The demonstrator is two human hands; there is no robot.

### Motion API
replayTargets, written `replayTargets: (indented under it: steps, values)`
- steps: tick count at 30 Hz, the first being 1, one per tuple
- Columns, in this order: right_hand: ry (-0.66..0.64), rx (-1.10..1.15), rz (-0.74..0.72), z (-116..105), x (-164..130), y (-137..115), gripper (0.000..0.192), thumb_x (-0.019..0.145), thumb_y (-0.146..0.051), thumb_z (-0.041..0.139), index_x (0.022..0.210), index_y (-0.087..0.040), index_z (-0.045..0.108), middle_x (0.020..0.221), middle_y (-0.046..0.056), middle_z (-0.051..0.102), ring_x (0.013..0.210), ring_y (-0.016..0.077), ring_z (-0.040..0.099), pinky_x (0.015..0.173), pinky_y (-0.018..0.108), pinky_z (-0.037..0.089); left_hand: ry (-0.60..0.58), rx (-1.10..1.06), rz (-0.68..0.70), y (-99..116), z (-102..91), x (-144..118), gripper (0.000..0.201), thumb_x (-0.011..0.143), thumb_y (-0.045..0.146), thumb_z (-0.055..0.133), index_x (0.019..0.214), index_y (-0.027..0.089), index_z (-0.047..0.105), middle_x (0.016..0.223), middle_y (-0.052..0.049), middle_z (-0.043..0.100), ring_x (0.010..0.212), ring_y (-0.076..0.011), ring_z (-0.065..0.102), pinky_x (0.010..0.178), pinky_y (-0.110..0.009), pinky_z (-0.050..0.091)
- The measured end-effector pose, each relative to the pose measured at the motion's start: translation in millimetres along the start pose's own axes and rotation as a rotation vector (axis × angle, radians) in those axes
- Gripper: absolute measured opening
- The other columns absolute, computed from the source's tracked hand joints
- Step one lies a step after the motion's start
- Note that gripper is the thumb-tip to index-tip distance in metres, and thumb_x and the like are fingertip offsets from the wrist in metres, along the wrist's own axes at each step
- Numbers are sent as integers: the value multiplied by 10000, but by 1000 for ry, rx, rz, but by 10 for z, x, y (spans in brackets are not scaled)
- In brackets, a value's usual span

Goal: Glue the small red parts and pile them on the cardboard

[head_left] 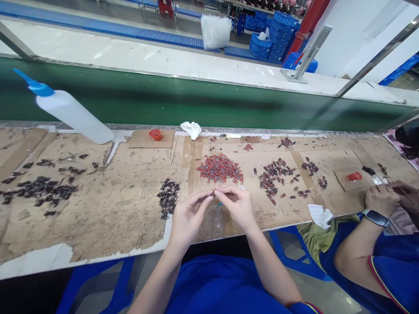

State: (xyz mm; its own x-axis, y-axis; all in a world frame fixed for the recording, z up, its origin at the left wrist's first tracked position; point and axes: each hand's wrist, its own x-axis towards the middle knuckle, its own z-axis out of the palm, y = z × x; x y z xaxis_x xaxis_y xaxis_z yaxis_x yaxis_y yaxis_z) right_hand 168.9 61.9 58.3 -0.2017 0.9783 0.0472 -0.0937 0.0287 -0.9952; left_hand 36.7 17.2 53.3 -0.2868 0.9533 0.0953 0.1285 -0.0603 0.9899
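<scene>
Two hands meet at the near edge of the bench, over the cardboard sheet (131, 205) that covers it. The left hand (190, 218) and right hand (237, 207) each have thumb and forefinger closed in a pinch on one small part (214, 192) held between them, just clear of the cardboard; its form is too small to make out. A bit of blue shows beneath the right fingers; what it is cannot be told.

Just beyond the hands lies a red pile (220, 168) of similar small pieces. A dark pile (167, 197) sits just left of the left hand, and darker scattered pieces (276, 174) lie to the right.

Judgement: the part looks very light and rigid, easily dropped or flicked away, so it is best held by its ends with the fingertips, as it is now, with little force.

Further items: a squeeze bottle (70, 111) lying far left, a red cap (156, 134) and a white rag (191, 129) at the far edge. At right, a co-worker's hand (381, 199), with a wristwatch, works near a second red cap (355, 176).
</scene>
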Motion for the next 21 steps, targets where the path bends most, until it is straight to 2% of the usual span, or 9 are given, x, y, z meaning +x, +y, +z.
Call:
replayTargets:
  steps: [5, 9, 15, 18, 21]
  values:
    - [14, -91, -117, -36, -9, -55, 43, 753, -241, 737, 769, -239, 777, 857, 47, 780, 842, 200, 723, 819, 351, 586, 13, -66, -52, 34, 43, 3, 212, 754, 362, 700, 858, 190, 768, 894, -72, 780, 840, -215, 733, 838, -352, 597]
    - [46, -143, -153, -54, -28, -79, 53, 766, -230, 727, 773, -242, 779, 859, 50, 783, 838, 212, 727, 829, 382, 588, 22, -72, -58, 54, 102, 0, 215, 743, 354, 700, 860, 185, 760, 899, -77, 776, 844, -215, 728, 836, -350, 593]
    - [58, -175, -145, -106, -56, -25, 53, 778, -260, 727, 778, -244, 778, 865, 51, 784, 846, 218, 727, 848, 400, 587, 21, -61, -65, 19, 164, -3, 250, 753, 391, 690, 866, 173, 738, 915, -84, 765, 859, -215, 716, 844, -351, 580]
    - [52, -150, -103, -147, -90, -8, 81, 793, -277, 716, 824, -231, 776, 877, 53, 777, 826, 207, 727, 801, 363, 599, -7, -26, -42, 26, 214, -1, 226, 786, 369, 662, 877, 175, 731, 920, -82, 755, 875, -211, 705, 834, -336, 568]
    - [102, -187, -104, -220, -143, -8, 123, 823, -263, 686, 912, -231, 764, 911, 51, 765, 809, 190, 721, 760, 323, 599, -74, 4, 22, 54, 318, 17, 180, 824, 326, 620, 882, 186, 716, 925, -77, 744, 878, -201, 692, 835, -331, 554]
